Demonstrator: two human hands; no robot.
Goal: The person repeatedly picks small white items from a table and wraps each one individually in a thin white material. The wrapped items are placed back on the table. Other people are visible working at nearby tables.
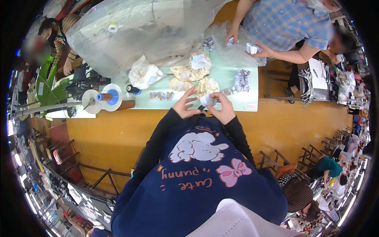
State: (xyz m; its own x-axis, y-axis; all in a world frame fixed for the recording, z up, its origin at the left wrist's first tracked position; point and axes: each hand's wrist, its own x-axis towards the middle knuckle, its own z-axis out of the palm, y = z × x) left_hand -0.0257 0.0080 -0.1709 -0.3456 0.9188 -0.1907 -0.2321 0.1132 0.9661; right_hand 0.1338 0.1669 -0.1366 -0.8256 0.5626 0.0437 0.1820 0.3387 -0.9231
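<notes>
My left hand (pixel 185 105) and my right hand (pixel 224 107) are raised close together in front of my chest, over the near edge of a pale green table (pixel 244 91). Between the fingertips of both hands sits a small white folded piece (pixel 206 100); the right hand pinches it and the left fingers touch its side, spread. Just beyond lie several cream lace-like pieces (pixel 189 79) in loose heaps, and a row of small ones (pixel 161 95).
A large clear plastic sheet (pixel 130 31) covers the far table. A thread spool on a white disc (pixel 106 97) and a dark spool (pixel 133 89) stand at left. Across the table a person in a blue checked shirt (pixel 284 21) handles small white bundles (pixel 242 79). Metal racks ring the yellow floor.
</notes>
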